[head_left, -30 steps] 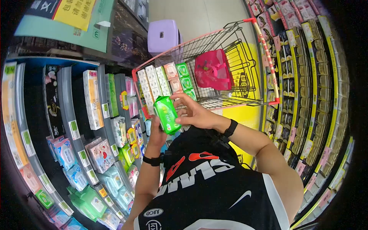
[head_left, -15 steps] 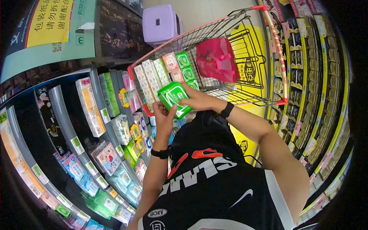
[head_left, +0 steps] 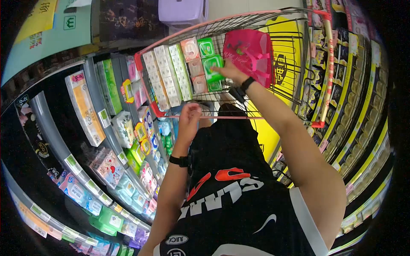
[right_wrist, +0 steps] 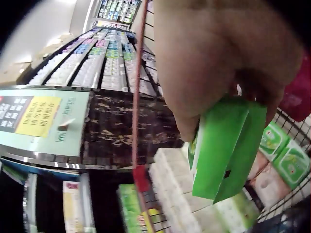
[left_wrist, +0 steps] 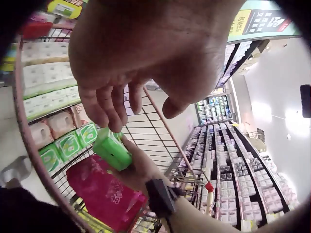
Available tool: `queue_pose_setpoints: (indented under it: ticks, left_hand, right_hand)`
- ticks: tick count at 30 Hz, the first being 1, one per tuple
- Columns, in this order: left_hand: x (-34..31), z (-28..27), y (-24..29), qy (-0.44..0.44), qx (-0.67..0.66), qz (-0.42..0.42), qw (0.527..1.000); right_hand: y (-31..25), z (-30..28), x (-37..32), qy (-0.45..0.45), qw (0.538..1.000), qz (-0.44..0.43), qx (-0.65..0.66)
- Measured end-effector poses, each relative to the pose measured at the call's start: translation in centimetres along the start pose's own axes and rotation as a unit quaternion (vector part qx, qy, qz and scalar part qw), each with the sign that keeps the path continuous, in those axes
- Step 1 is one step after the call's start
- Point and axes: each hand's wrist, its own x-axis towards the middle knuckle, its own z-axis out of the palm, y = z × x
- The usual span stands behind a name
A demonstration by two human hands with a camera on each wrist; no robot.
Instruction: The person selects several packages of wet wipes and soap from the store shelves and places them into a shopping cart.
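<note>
My right hand grips a green soft pack of wipes over the shopping cart. The right wrist view shows the pack's plain green side tilted below the palm, thumb on one face and fingers on the other. In the head view it overlaps a row of similar green packs in the cart. Near the cart's close rim, my left hand hangs with loosely curled fingers and holds nothing. From the left wrist view, its fingers are relaxed above the cart.
Beside the green packs lie pinkish packs and white tissue packs. A magenta bag sits in the cart too. Shelves of tissue goods line the left, more shelves the right. A purple stool stands beyond the cart.
The green pack, earlier held in both hands by the shelf side, has moved forward over the cart in the right hand. My left hand has let go of it.
</note>
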Motion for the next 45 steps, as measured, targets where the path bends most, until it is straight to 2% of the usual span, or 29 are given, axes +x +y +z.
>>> queue_pose_setpoints:
  ticks: [2,4,6,8,11,14,15,17,19,22,24,26,29,30,32,34,36,38,42,43,44,45]
  left_hand:
    - [-0.7,0.1,-0.9,-0.003,-0.015,-0.024,1.0]
    - [-1.4,-0.1,-2.0,-0.005,0.007,-0.052,0.999]
    - [-2.4,-0.3,-3.5,0.029,0.022,-0.085,0.996]
    - [-3.6,-0.6,-4.8,0.056,0.049,-0.1,0.992]
    - [-5.2,-0.7,-6.2,0.081,0.048,-0.124,0.988]
    - [-5.4,-0.2,-6.3,0.085,0.084,-0.125,0.985]
    - [-5.5,0.0,-6.0,0.077,0.088,-0.126,0.985]
    - [-5.6,0.3,-5.2,0.052,0.103,-0.141,0.983]
    - [-5.4,0.4,-5.1,0.036,0.127,-0.115,0.985]
    - [-5.0,0.4,-5.0,0.022,0.143,-0.087,0.986]
    - [-5.2,0.0,-4.6,0.015,0.151,-0.079,0.985]
    - [-5.5,-0.6,-5.0,0.021,0.153,-0.068,0.986]
    - [-6.5,-1.4,-4.9,0.025,0.153,-0.061,0.986]
    - [-6.7,-1.7,-4.8,0.024,0.155,-0.058,0.986]
    - [-7.3,-2.4,-5.3,0.022,0.16,-0.01,0.987]
    - [-8.0,-3.1,-5.8,0.017,0.164,0.03,0.986]
    - [-9.0,-4.1,-6.0,0.013,0.166,0.059,0.984]
    - [-11.1,-5.2,-6.4,0.003,0.16,0.098,0.982]
    - [-13.8,-8.5,-7.8,0.003,0.182,0.194,0.964]
    - [-15.0,-9.4,-7.4,-0.011,0.162,0.166,0.973]
    - [-15.7,-10.6,-7.8,-0.02,0.176,0.174,0.969]
    - [-16.1,-11.7,-8.4,-0.021,0.171,0.199,0.965]
  right_hand:
    - [-0.4,-0.4,1.6,0.053,0.997,0.025,0.048]
    - [5.2,-1.0,8.9,0.03,0.995,0.059,0.073]
    - [5.4,-0.6,10.8,0.071,0.997,0.009,0.019]
    - [1.3,-0.5,10.0,0.113,0.993,-0.026,-0.035]
    - [3.8,1.1,14.0,0.1,0.982,-0.139,0.083]
    - [3.9,1.7,14.7,0.141,0.97,-0.192,-0.04]
    - [3.7,2.0,14.8,0.178,0.96,-0.187,-0.105]
    - [3.8,2.2,14.9,0.152,0.971,-0.132,-0.131]
    - [1.9,1.6,14.1,0.13,0.977,-0.087,-0.144]
    - [5.3,1.5,17.0,0.161,0.962,-0.111,-0.188]
    - [5.6,0.8,16.7,0.151,0.966,-0.076,-0.194]
    - [4.7,0.6,15.0,0.159,0.957,-0.045,-0.239]
    - [5.9,0.1,13.8,0.107,0.969,-0.022,-0.22]
    - [5.6,0.5,12.0,0.158,0.963,-0.034,-0.217]
    - [3.9,0.8,8.3,0.182,0.971,-0.054,-0.145]
    - [2.0,0.7,5.1,0.169,0.977,-0.047,-0.12]
    - [1.1,0.3,3.1,0.013,0.999,0.001,0.036]
    - [-3.9,1.7,-3.4,0.018,0.997,-0.06,0.049]
    - [-8.8,3.5,-9.2,-0.044,0.974,-0.214,0.063]
    - [-11.4,5.0,-12.2,-0.024,0.971,-0.231,0.056]
    - [-15.2,6.7,-16.1,-0.008,0.968,-0.244,0.052]
    - [-18.2,7.6,-17.9,-0.022,0.952,-0.306,0.014]
